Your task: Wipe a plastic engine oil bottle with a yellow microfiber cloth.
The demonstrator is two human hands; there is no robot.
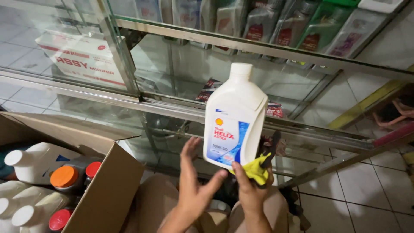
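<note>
The right hand [252,190] holds a white plastic bottle [235,118] from below, its grip closed on the bottom edge together with a yellow cloth [256,169] that is bunched between the fingers and the bottle. Holding it at the base keeps the labelled face turned to the person and leaves the sides free, so the bottle stands almost upright in the air, leaning a little to the right, with its white cap on top. The left hand [194,183] is open beside it, fingers spread; the thumb tip comes just to the lower left corner of the bottle, though I cannot tell if it really touches.

Below on the left an open cardboard box [110,185] holds more bottles standing close together (white ones, and darker ones with orange and red caps), packed upright so they do not fall. Behind the bottle is a glass display case [172,108] with metal frames; its upper shelf carries a row of grey and green containers, and a white carton lies inside on the left. The floor [366,190] is of pale tiles.
</note>
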